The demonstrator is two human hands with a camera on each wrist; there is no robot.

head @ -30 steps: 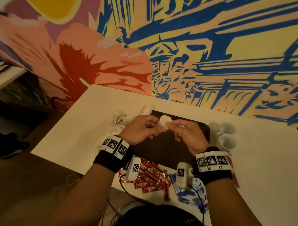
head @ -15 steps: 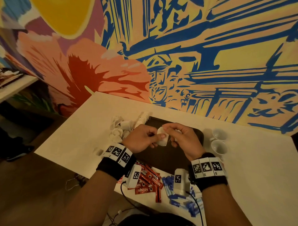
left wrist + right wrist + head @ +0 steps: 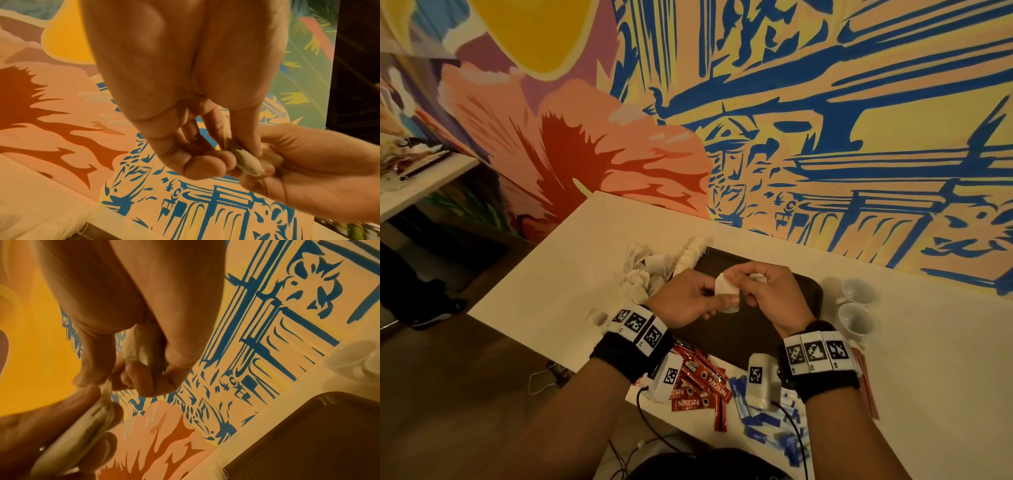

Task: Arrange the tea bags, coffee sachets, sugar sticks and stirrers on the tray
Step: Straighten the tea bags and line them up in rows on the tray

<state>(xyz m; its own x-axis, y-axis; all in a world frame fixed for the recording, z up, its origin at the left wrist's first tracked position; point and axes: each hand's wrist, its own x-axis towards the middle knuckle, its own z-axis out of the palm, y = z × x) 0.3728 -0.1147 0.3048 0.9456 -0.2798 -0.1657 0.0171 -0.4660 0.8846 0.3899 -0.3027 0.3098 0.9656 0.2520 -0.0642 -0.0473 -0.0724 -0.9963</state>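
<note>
We hold a tea bag between both hands above the middle of the dark tray, its long axis running toward us. Our left hand pinches its near end; our right hand pinches the far top edge, with another bag seemingly tucked in its curled fingers. More tea bags are heaped off the tray's left edge, coffee sachets along the table's near edge.

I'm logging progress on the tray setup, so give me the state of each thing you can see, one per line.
tea bag: held above the tray, pinched by both hands
left hand: pinching it
right hand: pinching it
tray: no coffee or sugar on it
coffee sachets: heaped off tray
cups: upright
</note>
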